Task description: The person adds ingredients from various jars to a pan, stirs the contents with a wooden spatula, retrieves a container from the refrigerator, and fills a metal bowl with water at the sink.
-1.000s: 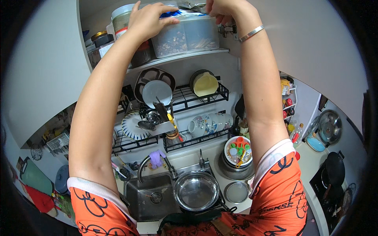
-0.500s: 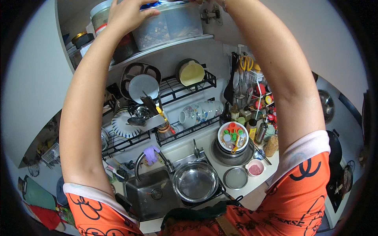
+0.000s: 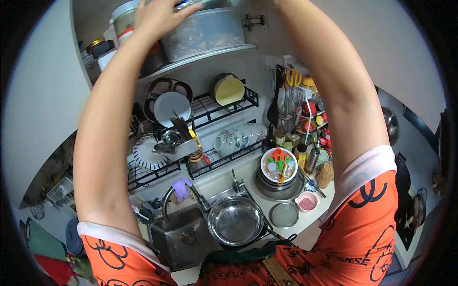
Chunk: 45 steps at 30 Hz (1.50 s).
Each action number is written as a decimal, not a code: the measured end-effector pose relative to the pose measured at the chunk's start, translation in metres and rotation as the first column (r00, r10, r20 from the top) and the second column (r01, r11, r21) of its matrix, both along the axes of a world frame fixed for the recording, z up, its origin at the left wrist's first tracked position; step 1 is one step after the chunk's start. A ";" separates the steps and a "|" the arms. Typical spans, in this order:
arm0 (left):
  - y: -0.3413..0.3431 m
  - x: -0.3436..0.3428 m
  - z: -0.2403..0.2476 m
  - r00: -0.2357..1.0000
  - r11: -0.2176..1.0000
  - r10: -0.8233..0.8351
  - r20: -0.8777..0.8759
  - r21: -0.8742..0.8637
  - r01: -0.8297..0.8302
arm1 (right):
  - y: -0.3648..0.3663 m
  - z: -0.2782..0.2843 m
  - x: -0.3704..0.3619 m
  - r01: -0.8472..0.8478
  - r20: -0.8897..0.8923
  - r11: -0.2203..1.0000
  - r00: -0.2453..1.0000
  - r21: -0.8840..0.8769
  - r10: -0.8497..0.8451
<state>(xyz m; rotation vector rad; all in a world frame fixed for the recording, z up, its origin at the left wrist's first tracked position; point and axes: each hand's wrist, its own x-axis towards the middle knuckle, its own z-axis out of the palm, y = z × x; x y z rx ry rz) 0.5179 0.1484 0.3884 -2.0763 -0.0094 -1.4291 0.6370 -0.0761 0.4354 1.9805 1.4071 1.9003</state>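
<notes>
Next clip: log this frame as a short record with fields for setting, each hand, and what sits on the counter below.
setting: kitchen seen from above, both arms raised to a high shelf
left hand: left hand rests on top of a translucent lidded tub on the shelf
right hand: out of the frame above; only the forearm shows
rack: plates and patterned mugs on a black wire dish rack
counter: steel bowl beside the sink, small pink cup

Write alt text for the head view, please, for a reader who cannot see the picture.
Seen from above, a person reaches both arms up to a shelf; the left hand rests on a clear tub, while the right hand is cut off by the picture's top edge. Below lie dish racks with plates, a sink and a steel bowl.
</notes>
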 end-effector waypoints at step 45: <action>-0.032 -0.016 0.054 0.959 0.931 -0.259 -0.119 -0.293 0.215 | 0.118 -0.008 -0.048 -0.357 -0.829 0.750 0.299 -0.557 -0.474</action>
